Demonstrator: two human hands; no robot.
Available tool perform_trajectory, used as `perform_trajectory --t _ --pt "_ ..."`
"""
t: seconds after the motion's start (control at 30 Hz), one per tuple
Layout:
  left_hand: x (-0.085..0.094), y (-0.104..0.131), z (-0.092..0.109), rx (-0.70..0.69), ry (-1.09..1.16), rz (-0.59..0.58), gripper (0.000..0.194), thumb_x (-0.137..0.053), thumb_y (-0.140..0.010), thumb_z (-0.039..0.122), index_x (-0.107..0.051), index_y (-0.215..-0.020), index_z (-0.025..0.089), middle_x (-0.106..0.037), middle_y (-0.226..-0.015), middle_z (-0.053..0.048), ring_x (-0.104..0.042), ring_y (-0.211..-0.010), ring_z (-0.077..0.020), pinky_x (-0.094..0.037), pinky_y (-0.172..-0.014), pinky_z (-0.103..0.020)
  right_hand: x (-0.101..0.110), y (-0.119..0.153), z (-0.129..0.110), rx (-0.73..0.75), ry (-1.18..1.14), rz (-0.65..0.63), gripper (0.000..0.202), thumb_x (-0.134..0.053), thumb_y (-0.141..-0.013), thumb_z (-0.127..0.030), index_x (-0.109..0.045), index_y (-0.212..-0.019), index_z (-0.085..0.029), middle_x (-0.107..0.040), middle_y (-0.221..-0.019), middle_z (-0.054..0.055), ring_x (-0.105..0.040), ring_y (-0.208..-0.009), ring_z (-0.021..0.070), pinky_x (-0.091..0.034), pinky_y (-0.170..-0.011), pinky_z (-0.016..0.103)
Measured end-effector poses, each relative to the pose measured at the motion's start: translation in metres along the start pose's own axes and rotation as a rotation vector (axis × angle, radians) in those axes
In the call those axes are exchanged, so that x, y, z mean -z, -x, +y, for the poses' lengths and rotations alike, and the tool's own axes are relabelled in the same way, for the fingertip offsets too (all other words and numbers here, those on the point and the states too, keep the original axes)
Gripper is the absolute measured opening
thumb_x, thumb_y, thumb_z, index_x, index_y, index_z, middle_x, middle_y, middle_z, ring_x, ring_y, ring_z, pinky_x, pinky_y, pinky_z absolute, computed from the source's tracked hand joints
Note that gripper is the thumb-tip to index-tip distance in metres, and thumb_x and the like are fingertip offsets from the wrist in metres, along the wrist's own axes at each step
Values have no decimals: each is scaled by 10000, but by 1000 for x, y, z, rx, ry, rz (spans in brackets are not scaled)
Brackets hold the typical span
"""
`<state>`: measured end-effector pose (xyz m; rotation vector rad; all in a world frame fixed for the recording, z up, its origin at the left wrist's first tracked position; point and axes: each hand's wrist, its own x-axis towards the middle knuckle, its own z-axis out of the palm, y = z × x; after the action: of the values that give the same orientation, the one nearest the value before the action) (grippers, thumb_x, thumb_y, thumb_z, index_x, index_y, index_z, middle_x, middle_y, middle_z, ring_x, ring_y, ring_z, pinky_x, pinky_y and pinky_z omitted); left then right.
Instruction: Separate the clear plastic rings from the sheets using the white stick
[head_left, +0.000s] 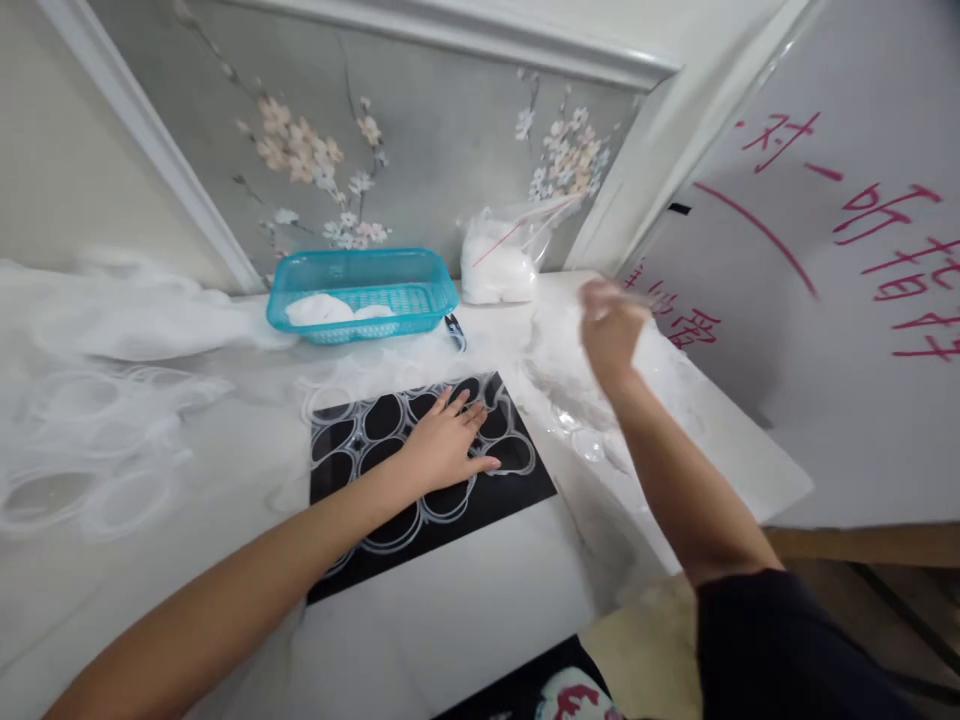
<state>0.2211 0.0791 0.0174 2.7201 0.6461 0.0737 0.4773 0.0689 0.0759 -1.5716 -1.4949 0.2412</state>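
My left hand (444, 445) lies flat with its fingers spread on a thin white sheet full of round cut-outs (390, 530). Under that sheet is a black rectangular mat (480, 545), which shows through the holes. Raised over the right part of the table, my right hand (611, 318) is blurred by motion. Its fingers look curled closed, and what they hold, if anything, cannot be made out. Below it spreads a heap of clear plastic film and white material (592, 420).
A blue plastic basket (431, 318) holding white pieces stands at the back, with small snips (455, 333) beside it. A zip bag of white material (499, 262) leans near the wall. More cut-out white sheets (97, 440) lie left. A whiteboard (840, 400) rises at the right.
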Motion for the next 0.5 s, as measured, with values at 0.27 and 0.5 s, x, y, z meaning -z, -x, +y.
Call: perform_trajectory --t 0.27,0.5 --pt "65 44 44 211 1021 565 396 -622 -909 499 -664 -1201 236 -678 -1262 -65 -572 -1249 -287 -400 -1097 -422 18 60 -125 -490 -920 -247 310 -805 -689 -427 -621 -797 -202 -714 -697 39 -720 -723 189 -158 -332 182" --pt "147 101 121 17 1828 525 403 -737 -822 527 -766 -872 128 -722 -824 -59 -693 -800 -194 -584 -781 -265 18 75 -191 -395 -1325 -469 216 -806 -721 -359 -643 -769 -224 -720 -673 13 -693 -530 141 -98 -295 151"
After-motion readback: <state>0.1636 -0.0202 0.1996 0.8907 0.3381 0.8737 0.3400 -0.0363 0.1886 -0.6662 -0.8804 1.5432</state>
